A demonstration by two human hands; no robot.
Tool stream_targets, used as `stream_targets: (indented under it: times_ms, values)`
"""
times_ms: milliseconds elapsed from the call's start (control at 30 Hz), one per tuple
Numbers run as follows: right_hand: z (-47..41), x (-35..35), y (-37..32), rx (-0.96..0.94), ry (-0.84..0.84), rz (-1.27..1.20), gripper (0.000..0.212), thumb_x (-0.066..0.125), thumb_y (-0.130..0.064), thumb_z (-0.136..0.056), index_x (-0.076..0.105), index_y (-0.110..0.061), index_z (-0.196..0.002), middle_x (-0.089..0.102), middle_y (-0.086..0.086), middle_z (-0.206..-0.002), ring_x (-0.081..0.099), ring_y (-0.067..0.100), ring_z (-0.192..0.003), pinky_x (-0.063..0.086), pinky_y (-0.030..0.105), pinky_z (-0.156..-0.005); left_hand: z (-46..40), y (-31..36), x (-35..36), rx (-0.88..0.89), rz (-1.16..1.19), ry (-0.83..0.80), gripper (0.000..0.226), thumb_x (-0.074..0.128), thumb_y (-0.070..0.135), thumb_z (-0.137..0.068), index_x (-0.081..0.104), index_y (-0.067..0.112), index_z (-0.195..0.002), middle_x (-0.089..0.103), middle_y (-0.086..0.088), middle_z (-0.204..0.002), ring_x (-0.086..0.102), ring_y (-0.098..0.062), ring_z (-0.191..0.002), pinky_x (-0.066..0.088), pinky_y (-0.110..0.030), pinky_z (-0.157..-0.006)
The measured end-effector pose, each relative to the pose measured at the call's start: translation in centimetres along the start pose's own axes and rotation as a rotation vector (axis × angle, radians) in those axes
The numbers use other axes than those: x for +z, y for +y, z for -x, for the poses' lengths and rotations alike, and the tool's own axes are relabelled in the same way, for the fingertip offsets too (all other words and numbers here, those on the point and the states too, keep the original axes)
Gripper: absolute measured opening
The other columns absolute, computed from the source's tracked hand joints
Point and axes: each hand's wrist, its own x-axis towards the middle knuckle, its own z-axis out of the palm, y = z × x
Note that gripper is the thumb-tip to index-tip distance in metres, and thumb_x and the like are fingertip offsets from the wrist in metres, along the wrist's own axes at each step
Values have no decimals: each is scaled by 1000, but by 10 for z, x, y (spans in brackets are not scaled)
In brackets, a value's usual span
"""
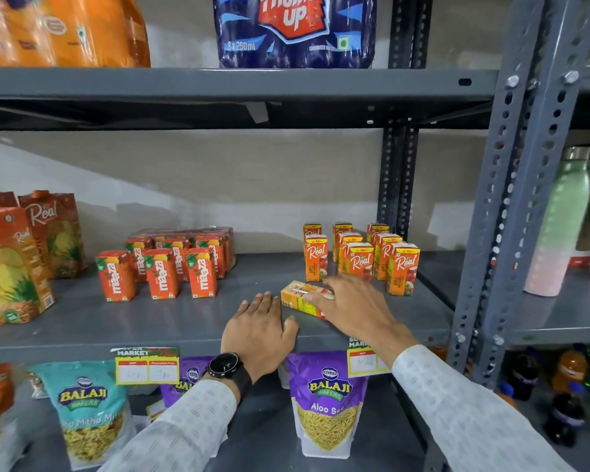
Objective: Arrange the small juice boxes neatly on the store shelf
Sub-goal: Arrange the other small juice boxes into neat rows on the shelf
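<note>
On the grey middle shelf (pixel 171 321) one small orange Real juice box (pixel 300 299) lies on its side near the front edge. My right hand (pixel 351 306) rests over its right end, fingers spread on it; a firm grip cannot be made out. My left hand (pixel 259 330) lies flat on the shelf just left of the box, wearing a black watch and holding nothing. Behind them, several small Real boxes (pixel 361 258) stand upright in rows. A group of small Maaza boxes (pixel 160 272) stands to the left.
Large Real cartons (pixel 17 257) stand at the far left of the shelf. A steel upright (pixel 511 185) bounds the shelf on the right, with bottles (pixel 559 226) beyond. Soft-drink packs (pixel 293 28) sit above, Balaji snack bags (pixel 327 403) and price tags (pixel 147 366) below.
</note>
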Motion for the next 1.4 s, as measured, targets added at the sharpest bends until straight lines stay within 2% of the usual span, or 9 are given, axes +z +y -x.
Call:
stream_targets:
  times_ms: [133, 300, 367, 500, 700, 933, 1200, 1300, 1400]
  values:
    - [-9, -7, -11, 72, -149, -21, 64, 58, -67, -90, 69, -19, -132, 72, 2, -119, 66, 20, -104, 54, 33, -76, 0, -1, 0, 4, 9, -6, 79, 10, 53, -94, 33, 11, -156, 33, -9, -164, 27, -20, -153, 19, -40, -126]
    - [-26, -17, -26, 154, -323, 24, 58, 85, -50, -69, 68, -13, -110, 69, 1, -101, 65, 19, -88, 46, 29, -62, 0, -2, 1, 5, 17, -19, 78, 11, 55, -95, 31, 12, -157, 30, -9, -166, 24, -20, -154, 17, -40, -127]
    - [-28, -20, -27, 192, -310, 18, 58, 88, -52, -67, 65, -15, -107, 69, 2, -104, 65, 20, -92, 48, 31, -66, 0, -2, 0, 7, 15, -20, 78, 11, 55, -95, 31, 12, -157, 29, -8, -166, 24, -20, -154, 17, -40, -127]
    - [-28, -35, -27, 214, -208, -68, 64, 84, -51, -77, 67, -18, -129, 68, 1, -122, 64, 21, -107, 52, 35, -81, 0, -1, -1, 4, 23, -17, 79, 12, 55, -94, 32, 11, -157, 30, -9, -166, 25, -21, -154, 17, -41, -127]
    - [-36, -52, -33, 212, -76, -219, 68, 88, -30, -78, 63, -25, -140, 61, 5, -140, 59, 26, -124, 50, 36, -93, 1, -1, -1, 0, 22, -7, 77, 15, 54, -95, 33, 11, -156, 31, -10, -165, 25, -22, -154, 18, -41, -126]
    - [-39, -33, -40, 265, 6, -221, 77, 84, -28, -80, 47, -17, -146, 61, 8, -133, 62, 29, -118, 53, 39, -91, 1, -2, 0, 6, 21, -12, 75, 17, 54, -98, 31, 11, -157, 29, -10, -166, 24, -21, -154, 18, -41, -127]
    - [-45, -28, -41, 123, -66, -298, 71, 64, 0, -87, 51, -28, -151, 42, 7, -144, 51, 30, -130, 48, 32, -95, 1, -3, -1, 6, 24, -11, 74, 18, 55, -98, 31, 12, -157, 29, -9, -166, 24, -21, -154, 17, -41, -127]
    - [-47, -30, -42, 75, -87, -246, 72, 64, 4, -89, 50, -26, -153, 45, 7, -152, 48, 30, -138, 47, 40, -108, 0, -3, 0, 8, 22, -7, 73, 18, 54, -99, 31, 12, -157, 29, -9, -166, 24, -21, -154, 17, -40, -127]
    - [-43, -27, -42, 61, -61, -191, 80, 72, 1, -87, 42, -23, -157, 44, 8, -155, 47, 29, -140, 45, 41, -111, 1, -3, -1, 7, 26, -7, 75, 17, 55, -98, 31, 11, -157, 29, -9, -166, 24, -21, -154, 17, -40, -127]
